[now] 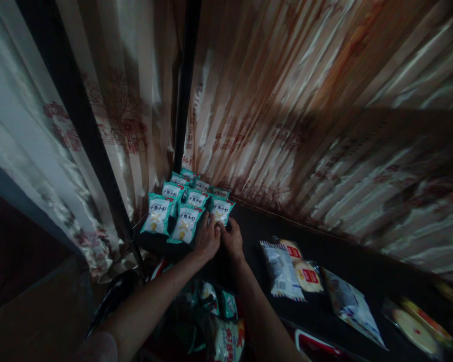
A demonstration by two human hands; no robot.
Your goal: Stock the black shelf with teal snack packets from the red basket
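Observation:
A teal-and-white snack bag (221, 207) stands upright at the front of the right-hand row, on a black shelf (249, 213). My left hand (207, 239) holds its lower left side, and my right hand (232, 237) has its lower right corner. The thumbs almost meet in front of the bag's bottom edge. Just left of my left hand stands a matching snack bag (185, 223), and beyond it another matching bag (157, 213). Several more of the same kind are lined up behind these, partly hidden.
To the right lie a white-and-blue packet (283, 271), round packaged cakes (308, 276), another packet (351, 301) and a flat round item in wrap (415, 329). Below the shelf are more bags (226, 337). Black posts (186, 85) and pleated curtains (287, 100) border the shelf.

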